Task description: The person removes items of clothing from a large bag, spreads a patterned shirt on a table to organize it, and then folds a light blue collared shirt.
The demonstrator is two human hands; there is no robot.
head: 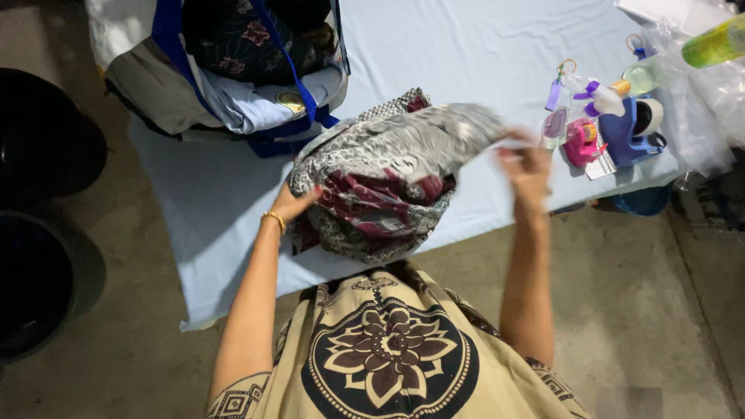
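While the patterned garment (384, 182) is bunched above the near edge of the pale blue table (466, 54) in the head view, the left hand (293, 204) clasps its lower left side and the right hand (524, 159) pinches its blurred right end. Handling it well calls for both holds kept firm, the cloth drawn taut and level, well apart from the small bottles (601, 97) to the right.

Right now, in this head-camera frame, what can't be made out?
- Right hand: motion-blurred, so its grip on the patterned cloth is unclear.
- Left hand: fingers tucked under the cloth's folds.
- Blue bag: top cut off by the frame edge; contents partly buried.
- Green bottle: cut off at the right edge.
- Small items by the tape dispenser: too small and crowded to identify.
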